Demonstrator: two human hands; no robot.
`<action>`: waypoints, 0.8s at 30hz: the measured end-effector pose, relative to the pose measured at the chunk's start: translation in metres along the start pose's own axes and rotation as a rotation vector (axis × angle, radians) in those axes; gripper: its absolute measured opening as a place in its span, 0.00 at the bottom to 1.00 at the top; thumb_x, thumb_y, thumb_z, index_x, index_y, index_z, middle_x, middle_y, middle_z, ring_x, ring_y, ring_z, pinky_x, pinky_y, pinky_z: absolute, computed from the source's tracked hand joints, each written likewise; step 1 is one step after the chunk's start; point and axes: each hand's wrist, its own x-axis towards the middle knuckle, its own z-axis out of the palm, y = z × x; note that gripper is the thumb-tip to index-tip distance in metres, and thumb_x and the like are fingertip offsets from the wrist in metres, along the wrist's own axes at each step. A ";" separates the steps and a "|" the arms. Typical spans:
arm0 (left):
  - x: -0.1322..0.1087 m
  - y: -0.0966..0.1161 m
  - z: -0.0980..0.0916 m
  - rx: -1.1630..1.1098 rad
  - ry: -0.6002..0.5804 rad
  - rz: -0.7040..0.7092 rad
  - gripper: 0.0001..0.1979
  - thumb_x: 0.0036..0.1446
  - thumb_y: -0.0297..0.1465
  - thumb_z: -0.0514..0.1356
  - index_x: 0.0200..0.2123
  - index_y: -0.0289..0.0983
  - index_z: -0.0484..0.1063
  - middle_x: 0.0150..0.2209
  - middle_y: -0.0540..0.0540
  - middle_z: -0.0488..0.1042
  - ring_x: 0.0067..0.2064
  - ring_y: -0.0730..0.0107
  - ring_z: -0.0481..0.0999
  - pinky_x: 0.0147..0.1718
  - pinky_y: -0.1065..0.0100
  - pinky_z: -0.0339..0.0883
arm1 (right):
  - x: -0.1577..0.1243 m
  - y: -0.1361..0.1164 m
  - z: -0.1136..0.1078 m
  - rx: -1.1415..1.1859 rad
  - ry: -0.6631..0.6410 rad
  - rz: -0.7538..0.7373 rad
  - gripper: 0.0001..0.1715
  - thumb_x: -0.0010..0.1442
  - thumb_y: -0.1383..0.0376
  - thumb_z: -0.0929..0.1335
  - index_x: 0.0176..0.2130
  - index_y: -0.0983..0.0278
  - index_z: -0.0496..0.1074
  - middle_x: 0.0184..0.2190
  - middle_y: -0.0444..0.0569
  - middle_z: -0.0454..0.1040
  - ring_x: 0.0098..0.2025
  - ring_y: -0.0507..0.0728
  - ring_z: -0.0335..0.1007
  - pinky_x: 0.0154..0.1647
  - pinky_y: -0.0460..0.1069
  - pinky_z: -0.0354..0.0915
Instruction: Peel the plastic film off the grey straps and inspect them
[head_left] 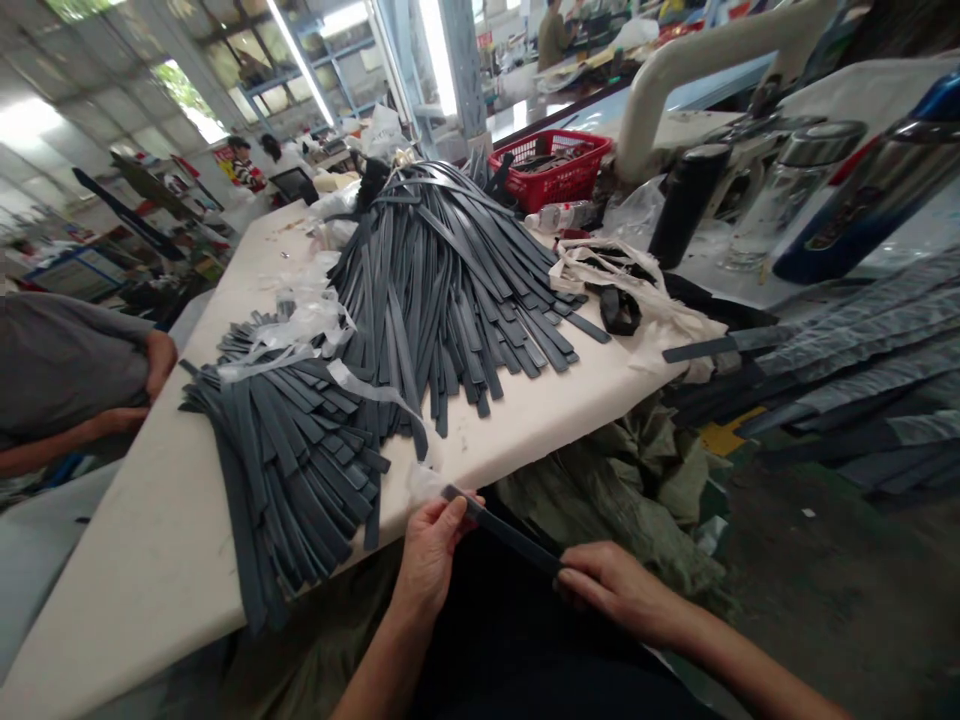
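A dark grey flat strap [514,537] is stretched between my two hands, just off the table's front edge. My left hand [433,550] pinches it near one end, thumb on top. Farther along the strap, my right hand [611,590] closes around it; what lies beyond that grip is hidden. A bit of whitish translucent film [426,484] shows beside the end at my left hand. On the table ahead lies a large fanned bundle of similar straps [442,270], tied at the far end. A smaller strap pile [292,450] lies to its left, with crumpled clear film [300,325] on it.
The cream-topped table [135,540] runs away to the left, where another person [67,380] sits. A red basket [551,165], cloth strips [622,275], a black bottle [686,205] and a glass jar [784,195] stand at the right. Film-wrapped straps [862,350] hang or lie at far right.
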 end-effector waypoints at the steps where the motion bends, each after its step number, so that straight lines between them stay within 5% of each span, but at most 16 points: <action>1: -0.003 -0.007 -0.001 0.036 -0.025 -0.013 0.21 0.42 0.44 0.75 0.33 0.34 0.82 0.36 0.42 0.83 0.40 0.65 0.79 0.43 0.67 0.72 | -0.002 0.004 0.004 0.009 -0.005 0.034 0.25 0.69 0.56 0.59 0.29 0.66 0.74 0.26 0.49 0.74 0.28 0.54 0.70 0.30 0.47 0.62; 5: -0.020 -0.034 0.011 0.222 -0.171 -0.037 0.17 0.51 0.42 0.70 0.37 0.35 0.83 0.37 0.42 0.82 0.41 0.61 0.78 0.47 0.63 0.70 | 0.011 -0.009 0.016 0.000 0.079 -0.013 0.25 0.69 0.54 0.59 0.30 0.65 0.73 0.26 0.48 0.73 0.28 0.54 0.68 0.31 0.47 0.61; 9: -0.027 -0.030 0.020 0.274 -0.235 0.011 0.17 0.53 0.42 0.67 0.40 0.36 0.83 0.36 0.44 0.82 0.39 0.61 0.77 0.45 0.62 0.69 | 0.017 -0.019 0.013 0.074 0.140 -0.120 0.23 0.69 0.51 0.61 0.36 0.65 0.73 0.31 0.48 0.74 0.33 0.55 0.70 0.36 0.48 0.64; 13: -0.024 -0.019 0.013 0.324 -0.160 0.098 0.17 0.54 0.43 0.66 0.40 0.37 0.83 0.38 0.44 0.82 0.43 0.59 0.76 0.49 0.62 0.67 | -0.012 0.017 0.012 -0.094 0.047 -0.067 0.24 0.70 0.52 0.59 0.38 0.64 0.73 0.32 0.50 0.74 0.34 0.56 0.71 0.37 0.49 0.64; 17: -0.024 -0.037 0.017 0.350 -0.230 0.077 0.17 0.55 0.43 0.66 0.40 0.38 0.83 0.40 0.43 0.82 0.44 0.57 0.77 0.49 0.61 0.67 | -0.028 0.043 0.017 -0.234 0.081 0.036 0.28 0.71 0.51 0.55 0.31 0.63 0.71 0.28 0.50 0.73 0.30 0.57 0.70 0.32 0.49 0.64; 21: -0.028 -0.056 0.029 0.343 -0.388 0.132 0.14 0.55 0.42 0.66 0.39 0.40 0.84 0.44 0.42 0.82 0.48 0.54 0.77 0.53 0.59 0.68 | -0.005 0.020 0.018 -0.101 0.170 -0.117 0.23 0.71 0.53 0.57 0.41 0.61 0.75 0.38 0.52 0.78 0.42 0.61 0.75 0.46 0.52 0.69; 24: -0.030 -0.052 0.030 0.401 -0.365 0.246 0.11 0.57 0.41 0.65 0.38 0.43 0.84 0.47 0.42 0.81 0.51 0.55 0.77 0.56 0.58 0.67 | 0.005 0.011 0.016 -0.036 0.210 -0.214 0.20 0.71 0.53 0.59 0.47 0.58 0.75 0.44 0.52 0.78 0.50 0.62 0.74 0.53 0.52 0.68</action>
